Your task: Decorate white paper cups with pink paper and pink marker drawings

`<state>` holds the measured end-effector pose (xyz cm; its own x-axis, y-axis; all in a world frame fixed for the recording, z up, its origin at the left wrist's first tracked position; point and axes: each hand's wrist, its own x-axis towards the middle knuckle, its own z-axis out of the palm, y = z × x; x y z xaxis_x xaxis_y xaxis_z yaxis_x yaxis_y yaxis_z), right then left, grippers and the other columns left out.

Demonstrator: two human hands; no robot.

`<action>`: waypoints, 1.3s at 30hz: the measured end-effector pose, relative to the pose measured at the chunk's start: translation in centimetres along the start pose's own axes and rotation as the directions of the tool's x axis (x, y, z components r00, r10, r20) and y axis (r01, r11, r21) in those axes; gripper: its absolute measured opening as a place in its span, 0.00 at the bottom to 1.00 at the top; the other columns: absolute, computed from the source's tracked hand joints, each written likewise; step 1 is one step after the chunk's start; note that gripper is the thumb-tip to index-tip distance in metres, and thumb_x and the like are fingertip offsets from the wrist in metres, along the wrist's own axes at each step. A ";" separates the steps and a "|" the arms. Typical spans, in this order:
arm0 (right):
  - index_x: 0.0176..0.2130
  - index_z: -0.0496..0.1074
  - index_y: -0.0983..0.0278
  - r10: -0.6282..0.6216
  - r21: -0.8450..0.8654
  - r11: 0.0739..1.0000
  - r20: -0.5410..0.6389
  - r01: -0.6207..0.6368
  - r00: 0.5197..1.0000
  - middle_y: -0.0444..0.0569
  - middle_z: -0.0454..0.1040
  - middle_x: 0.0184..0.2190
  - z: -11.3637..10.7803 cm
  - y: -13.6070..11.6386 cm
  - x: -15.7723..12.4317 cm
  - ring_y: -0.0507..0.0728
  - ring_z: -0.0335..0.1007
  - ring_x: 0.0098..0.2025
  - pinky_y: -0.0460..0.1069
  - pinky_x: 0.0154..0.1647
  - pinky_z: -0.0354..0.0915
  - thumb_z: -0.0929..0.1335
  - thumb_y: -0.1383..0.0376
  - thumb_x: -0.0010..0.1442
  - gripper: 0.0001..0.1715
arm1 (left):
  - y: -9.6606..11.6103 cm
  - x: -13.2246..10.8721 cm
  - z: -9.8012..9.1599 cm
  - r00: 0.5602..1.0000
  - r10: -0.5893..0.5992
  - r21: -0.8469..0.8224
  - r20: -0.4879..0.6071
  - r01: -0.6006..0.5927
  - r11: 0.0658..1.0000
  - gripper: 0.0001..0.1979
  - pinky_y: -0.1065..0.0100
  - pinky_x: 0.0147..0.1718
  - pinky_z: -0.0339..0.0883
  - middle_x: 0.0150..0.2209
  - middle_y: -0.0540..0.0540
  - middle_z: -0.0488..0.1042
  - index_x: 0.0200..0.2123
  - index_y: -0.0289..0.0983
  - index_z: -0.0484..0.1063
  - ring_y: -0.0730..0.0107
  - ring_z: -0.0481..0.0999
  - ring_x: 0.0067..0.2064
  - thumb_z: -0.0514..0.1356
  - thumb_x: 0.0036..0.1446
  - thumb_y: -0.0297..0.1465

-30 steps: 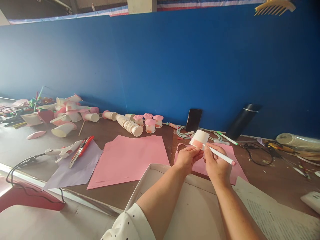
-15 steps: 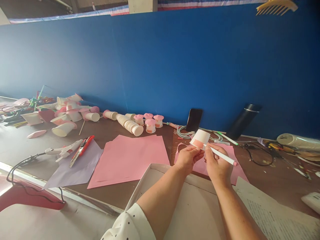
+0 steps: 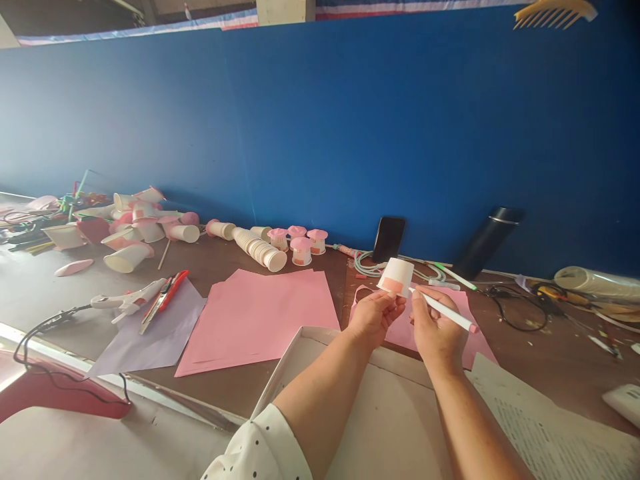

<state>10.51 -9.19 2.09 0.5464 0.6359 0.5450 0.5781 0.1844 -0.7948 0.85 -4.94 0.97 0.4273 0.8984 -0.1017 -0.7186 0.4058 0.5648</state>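
Observation:
My left hand (image 3: 377, 317) grips a white paper cup (image 3: 398, 272) by its lower rim, the cup turned upside down. On the cup's side is a pink-orange patch (image 3: 393, 285). A white marker pen (image 3: 445, 309) with a pink end is pinched in my right hand (image 3: 437, 330). The pen's tip points at the cup, close to its right side; whether they touch I cannot tell. Beneath both hands lie pink paper (image 3: 465, 320) and an open white box (image 3: 385, 407).
Small cups with pink tops (image 3: 301, 251) stand near a stack of cups (image 3: 260, 250). Pink sheets (image 3: 270, 313), a glue gun (image 3: 130, 297) and a red utility knife (image 3: 165, 300) lie left. A phone (image 3: 389, 239) and a black bottle (image 3: 493, 243) lean against the blue partition (image 3: 350, 133).
The cup has turned and tilted slightly in my left hand, so it stands more upright and a little further left. The pen tip has come off the patch to the cup's right side.

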 end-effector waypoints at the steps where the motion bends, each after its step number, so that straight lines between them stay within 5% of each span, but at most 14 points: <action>1: 0.42 0.74 0.65 0.000 -0.002 1.000 0.000 0.000 1.000 0.51 0.76 0.27 0.0 0.0 0.0 0.55 0.71 0.26 0.49 0.29 0.67 0.67 0.53 0.56 0.21 | 0.0 0.0 0.0 1.000 -0.003 -0.002 -0.001 0.003 1.000 0.03 0.69 0.46 0.67 0.29 0.43 0.74 0.30 0.28 0.74 0.76 0.73 0.33 0.62 0.53 0.25; 18: 0.38 0.74 0.66 -0.029 0.003 1.000 0.012 0.029 1.000 0.51 0.76 0.26 0.2 -0.2 0.1 0.55 0.71 0.25 0.49 0.28 0.68 0.67 0.52 0.56 0.20 | -0.3 -0.1 0.2 0.997 0.004 0.122 0.083 -0.014 0.992 0.09 0.59 0.51 0.64 0.30 0.41 0.74 0.28 0.28 0.75 0.69 0.74 0.35 0.67 0.46 0.30; 39: 0.38 0.74 0.66 -0.034 -0.015 0.999 0.016 0.034 0.999 0.52 0.77 0.28 0.2 -0.4 0.1 0.56 0.73 0.27 0.49 0.30 0.68 0.67 0.55 0.56 0.18 | -1.0 0.2 0.4 0.997 0.072 0.316 0.024 -0.076 0.946 0.17 0.59 0.45 0.67 0.22 0.49 0.68 0.21 0.32 0.74 0.73 0.71 0.28 0.71 0.36 0.39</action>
<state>10.26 -9.06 2.42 0.5168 0.6413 0.5672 0.6053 0.1948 -0.7718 1.85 -5.22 0.73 0.3874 0.9210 -0.0412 -0.5390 0.2625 0.8004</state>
